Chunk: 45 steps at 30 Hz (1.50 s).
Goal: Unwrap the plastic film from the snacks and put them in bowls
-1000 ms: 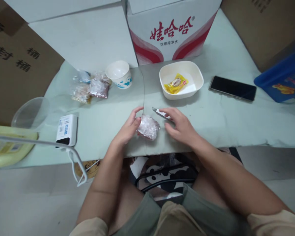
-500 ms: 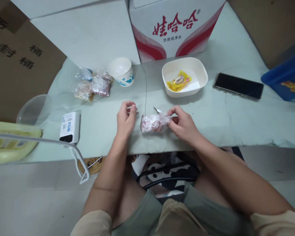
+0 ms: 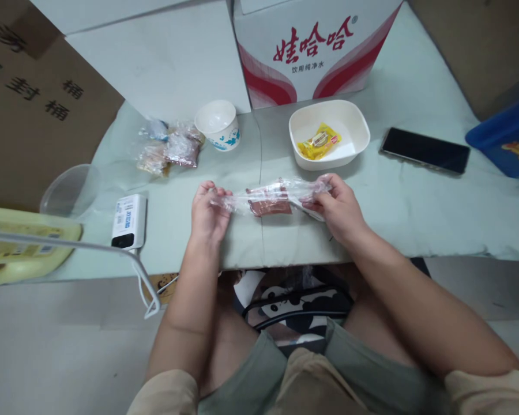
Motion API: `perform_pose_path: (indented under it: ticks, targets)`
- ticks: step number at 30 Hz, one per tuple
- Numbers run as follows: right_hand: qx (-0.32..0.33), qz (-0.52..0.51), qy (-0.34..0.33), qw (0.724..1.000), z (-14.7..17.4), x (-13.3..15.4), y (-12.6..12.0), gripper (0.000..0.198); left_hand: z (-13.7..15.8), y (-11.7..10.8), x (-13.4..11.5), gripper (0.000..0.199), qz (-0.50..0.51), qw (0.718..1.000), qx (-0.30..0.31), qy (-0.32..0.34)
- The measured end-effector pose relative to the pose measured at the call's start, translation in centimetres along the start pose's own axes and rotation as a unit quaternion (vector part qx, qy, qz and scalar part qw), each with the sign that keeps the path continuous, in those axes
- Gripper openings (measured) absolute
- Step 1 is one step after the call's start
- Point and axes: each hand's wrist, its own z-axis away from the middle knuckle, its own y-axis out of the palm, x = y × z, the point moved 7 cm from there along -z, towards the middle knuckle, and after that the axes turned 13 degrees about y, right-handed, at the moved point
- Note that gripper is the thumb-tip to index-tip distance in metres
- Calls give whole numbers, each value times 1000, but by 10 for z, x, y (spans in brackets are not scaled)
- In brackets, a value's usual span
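Between my hands a clear plastic bag (image 3: 237, 203) is stretched out sideways just over the table, with a reddish-brown packet (image 3: 270, 206) inside it. My left hand (image 3: 210, 214) is closed on the bag's left end. The other end is pinched in my right hand (image 3: 339, 207). A white strip (image 3: 309, 212) shows beside my right fingers, and a small dark tip pokes out below that hand; I cannot make out what either belongs to. Behind the right hand stands a white bowl (image 3: 354, 141) holding a yellow wrapped snack (image 3: 319, 142).
A paper cup (image 3: 222, 135) stands by several clear-wrapped packets (image 3: 181, 150) at the back left. On the left are a clear lid (image 3: 71, 190), a white power bank (image 3: 128, 222) with a cable, and a yellow container (image 3: 30, 245). A phone (image 3: 424, 151) lies right. Cartons (image 3: 307, 75) line the back.
My left hand, free before, has taken hold of the bag's left end. The crumpled bag is now pulled out long and raised. The pointed tool no longer lies behind it.
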Motion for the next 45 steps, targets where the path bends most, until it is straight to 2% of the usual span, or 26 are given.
perform_pose_path:
  ticks: [3, 6, 9, 11, 12, 14, 15, 16, 18, 20, 22, 24, 28, 29, 31, 33, 35, 36, 38, 40, 42, 43, 45]
  targets:
    - [6, -30, 12, 999, -9, -8, -7, 26, -3, -14, -2, 34, -7, 996, -74, -42]
    - [-23, 11, -36, 999, -12, -5, -15, 32, -5, -20, -6, 31, -43, 996, -75, -22]
    - [-104, 92, -138, 981, -1, 12, -22, 37, -7, -18, -15, 24, -74, 995, -43, 50]
    - [-135, 147, -192, 961, 11, 25, -20, 28, -7, -19, -26, 19, -71, 989, -55, 121]
    - [-131, 178, -211, 952, 17, 29, -15, 21, -6, -22, -35, 18, -63, 979, -81, 174]
    - [-85, 247, -245, 934, 27, 35, -1, 13, 0, -33, -55, 19, -49, 944, -153, 289]
    - [-51, 280, -260, 923, 30, 36, 8, 13, 3, -38, -62, 22, -45, 926, -187, 324]
    - [-19, 309, -272, 911, 33, 35, 16, 14, 4, -42, -64, 25, -45, 920, -210, 328]
    - [25, 350, -289, 891, 35, 31, 28, 18, -1, -47, -55, 29, -57, 942, -218, 247]
    - [41, 373, -293, 879, 35, 26, 33, 20, -5, -45, -39, 31, -87, 972, -175, 132]
    - [42, 378, -295, 877, 34, 24, 34, 22, -2, -39, -27, 34, -115, 988, -89, 55]
    - [41, 376, -294, 878, 33, 24, 34, 24, 9, -35, -22, 40, -115, 993, 5, 10]
    - [41, 374, -293, 879, 33, 26, 37, 26, 38, -42, -22, 47, -64, 983, 148, -91]
    - [43, 371, -298, 879, 35, 27, 40, 27, 42, -47, -25, 46, -48, 981, 158, -98]
    - [57, 362, -314, 876, 40, 27, 50, 27, 41, -57, -33, 40, -25, 989, 127, -77]
    - [83, 354, -325, 873, 47, 25, 64, 28, 35, -68, -39, 32, -42, 998, 49, -23]
    - [108, 343, -324, 875, 53, 20, 80, 29, 29, -73, -40, 29, -116, 993, -13, 30]
    - [115, 337, -320, 878, 54, 18, 87, 30, 28, -70, -38, 29, -163, 986, -15, 43]
    - [117, 323, -305, 888, 54, 13, 99, 33, 28, -58, -29, 29, -256, 965, 39, 45]
    - [110, 308, -273, 905, 50, 7, 108, 37, 30, -47, -22, 27, -350, 931, 90, 55]
    - [100, 293, -225, 924, 43, 1, 113, 40, 32, -41, -21, 20, -409, 902, 108, 83]
    - [96, 283, -200, 933, 39, -3, 114, 42, 33, -39, -20, 18, -411, 900, 110, 92]
    - [98, 252, -156, 950, 34, -10, 117, 48, 36, -35, -17, 17, -345, 928, 119, 78]
